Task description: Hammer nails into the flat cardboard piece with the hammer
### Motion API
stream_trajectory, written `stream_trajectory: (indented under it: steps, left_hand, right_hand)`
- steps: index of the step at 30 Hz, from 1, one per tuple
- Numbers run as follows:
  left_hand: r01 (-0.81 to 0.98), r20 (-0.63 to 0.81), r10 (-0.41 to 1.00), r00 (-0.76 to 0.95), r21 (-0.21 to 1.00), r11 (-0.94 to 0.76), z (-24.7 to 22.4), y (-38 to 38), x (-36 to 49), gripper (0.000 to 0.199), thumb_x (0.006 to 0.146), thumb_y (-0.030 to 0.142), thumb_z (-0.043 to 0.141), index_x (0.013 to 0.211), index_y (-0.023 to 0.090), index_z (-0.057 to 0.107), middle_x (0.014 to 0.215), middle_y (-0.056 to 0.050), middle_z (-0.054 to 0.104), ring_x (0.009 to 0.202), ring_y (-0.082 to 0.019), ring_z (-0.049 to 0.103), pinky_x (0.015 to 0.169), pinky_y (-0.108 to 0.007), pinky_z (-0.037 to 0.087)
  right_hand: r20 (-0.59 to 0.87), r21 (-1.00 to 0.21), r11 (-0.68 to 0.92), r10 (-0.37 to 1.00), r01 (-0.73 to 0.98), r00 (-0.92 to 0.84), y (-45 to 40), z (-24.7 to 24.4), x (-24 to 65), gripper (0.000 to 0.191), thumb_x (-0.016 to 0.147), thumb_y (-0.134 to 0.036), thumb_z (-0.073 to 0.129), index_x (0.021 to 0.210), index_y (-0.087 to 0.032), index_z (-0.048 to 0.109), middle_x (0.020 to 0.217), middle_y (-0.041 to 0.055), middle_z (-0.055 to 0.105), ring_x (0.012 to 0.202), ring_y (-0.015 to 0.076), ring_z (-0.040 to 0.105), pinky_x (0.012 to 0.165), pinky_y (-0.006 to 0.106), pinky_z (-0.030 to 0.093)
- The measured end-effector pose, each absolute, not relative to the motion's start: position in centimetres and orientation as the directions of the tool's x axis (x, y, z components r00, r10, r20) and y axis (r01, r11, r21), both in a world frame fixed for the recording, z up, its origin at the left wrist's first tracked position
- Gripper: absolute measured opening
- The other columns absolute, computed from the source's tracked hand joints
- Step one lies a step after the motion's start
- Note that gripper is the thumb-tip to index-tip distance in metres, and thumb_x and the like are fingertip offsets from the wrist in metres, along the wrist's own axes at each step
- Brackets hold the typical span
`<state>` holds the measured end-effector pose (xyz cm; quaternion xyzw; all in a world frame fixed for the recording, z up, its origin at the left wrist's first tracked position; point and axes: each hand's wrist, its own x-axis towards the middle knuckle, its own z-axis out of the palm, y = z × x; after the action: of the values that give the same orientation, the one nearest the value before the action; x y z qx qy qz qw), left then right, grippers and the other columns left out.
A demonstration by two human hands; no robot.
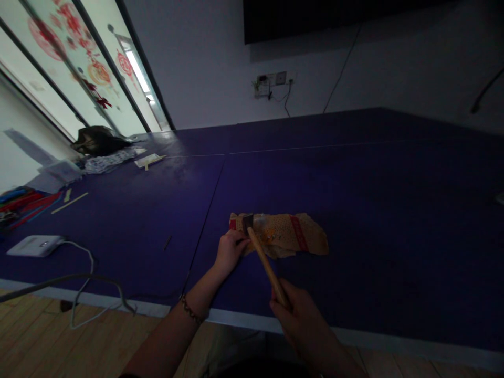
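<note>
A hammer with a wooden handle slants up and to the left, its dark head over the left end of a flattened brown piece with red bands. My right hand is wrapped round the lower part of the handle. Beside the hammer head, my left hand rests at the left edge of the brown piece, fingers drawn together. What those fingers pinch, if anything, is too small to name. Small orange bits lie on the brown piece, right of the handle.
The blue table carries a white device with a cable at the left, coloured items behind it, and a white tray and a dark bag farther back. Sockets are on the wall.
</note>
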<state>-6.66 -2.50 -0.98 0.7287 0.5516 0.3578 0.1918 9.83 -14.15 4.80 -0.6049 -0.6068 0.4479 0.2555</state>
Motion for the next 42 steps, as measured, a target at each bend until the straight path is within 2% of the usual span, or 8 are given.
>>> stream_trajectory:
  steps: [7,13,18,25,30,37,42]
  left_hand:
    - [0.639,0.330,0.932,0.153,0.686,-0.348,-1.3,-2.4,-6.7,0.009,0.072,0.011,0.060,0.068,0.015,0.067,0.070,-0.003,0.066,0.070,-0.015,0.058,0.066,-0.024,0.046]
    - [0.644,0.333,0.933,0.139,0.685,-0.340,-1.3,-2.4,-6.7,0.008,0.071,0.012,0.062,0.068,0.016,0.067,0.070,-0.003,0.066,0.071,-0.016,0.058,0.067,-0.025,0.046]
    - [0.655,0.335,0.927,0.167,0.665,-0.358,-1.1,-2.4,-6.6,0.009,0.071,0.010,0.062,0.066,0.015,0.067,0.067,-0.003,0.065,0.070,-0.016,0.059,0.068,-0.026,0.047]
    - [0.660,0.349,0.931,0.108,0.675,-0.330,-1.9,-2.2,-6.5,0.009,0.068,0.009,0.064,0.068,0.017,0.068,0.072,-0.002,0.066,0.070,-0.015,0.059,0.064,-0.025,0.047]
    - [0.672,0.339,0.930,0.141,0.657,-0.341,-1.5,-2.3,-6.5,0.008,0.070,0.012,0.063,0.069,0.017,0.069,0.071,-0.003,0.066,0.070,-0.015,0.059,0.065,-0.025,0.047]
    - [0.689,0.344,0.923,0.171,0.629,-0.361,-0.7,-2.7,-6.2,0.005,0.071,0.013,0.063,0.071,0.017,0.066,0.073,-0.003,0.066,0.074,-0.016,0.058,0.071,-0.028,0.046]
    - [0.710,0.359,0.914,0.190,0.593,-0.380,-0.6,-2.8,-6.1,0.007,0.070,0.010,0.064,0.070,0.017,0.064,0.073,-0.003,0.065,0.076,-0.016,0.058,0.073,-0.029,0.046]
  right_hand:
    - [-0.233,-0.843,-0.135,0.964,0.521,-0.126,-14.6,4.3,9.7,0.006,0.067,-0.018,0.045,0.062,-0.020,0.046,0.055,-0.0030,0.047,0.054,0.0137,0.045,0.051,0.024,0.032]
    - [-0.194,-0.861,-0.068,0.960,0.505,-0.202,-14.6,4.3,9.7,0.005,0.069,-0.021,0.044,0.067,-0.020,0.049,0.058,-0.0019,0.050,0.055,0.0141,0.046,0.052,0.024,0.034]
    - [-0.218,-0.844,-0.124,0.968,0.521,-0.123,-14.3,4.6,9.5,0.005,0.067,-0.018,0.045,0.063,-0.020,0.046,0.057,-0.0021,0.049,0.055,0.0142,0.046,0.052,0.024,0.034]
    - [-0.202,-0.867,-0.092,0.963,0.491,-0.177,-14.5,4.4,9.6,0.005,0.067,-0.021,0.048,0.062,-0.021,0.048,0.056,-0.0027,0.050,0.054,0.0141,0.047,0.051,0.024,0.033]
    - [-0.231,-0.845,-0.116,0.959,0.522,-0.162,-14.4,4.6,9.3,0.007,0.067,-0.021,0.044,0.061,-0.020,0.045,0.055,-0.0019,0.047,0.054,0.0150,0.046,0.052,0.025,0.033]
    - [-0.150,-0.929,-0.093,0.980,0.359,-0.134,-14.7,5.4,11.7,0.015,0.067,-0.034,0.048,0.068,-0.019,0.052,0.055,-0.0023,0.047,0.051,0.0145,0.045,0.048,0.025,0.035]
    - [-0.215,-0.974,-0.210,0.974,0.080,-0.066,-14.3,3.2,14.8,0.022,0.073,-0.042,0.051,0.075,-0.020,0.048,0.041,-0.0097,0.035,0.030,0.0061,0.026,0.032,0.020,0.022]
